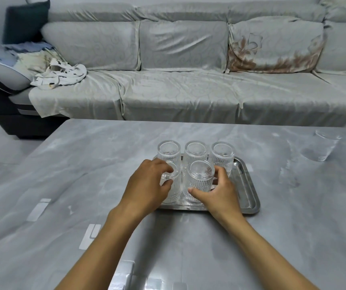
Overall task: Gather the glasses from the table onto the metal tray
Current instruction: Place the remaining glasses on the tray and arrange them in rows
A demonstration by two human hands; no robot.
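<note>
Tray (249, 185) holds five glasses (196, 151); hands grip the front two.

Both your forearms stretched forward, your left hand (147, 183) curled with fingers bent, your right hand (220, 193) cupped, thumb extended left

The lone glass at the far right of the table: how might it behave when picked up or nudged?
The lone glass looks like clear, thin-walled glass, so probably rigid and breakable if knocked. Its ribbed sides may aid grip. It seems taller than wide on the smooth table, so a push near the top would likely tip it rather than slide it.
</note>
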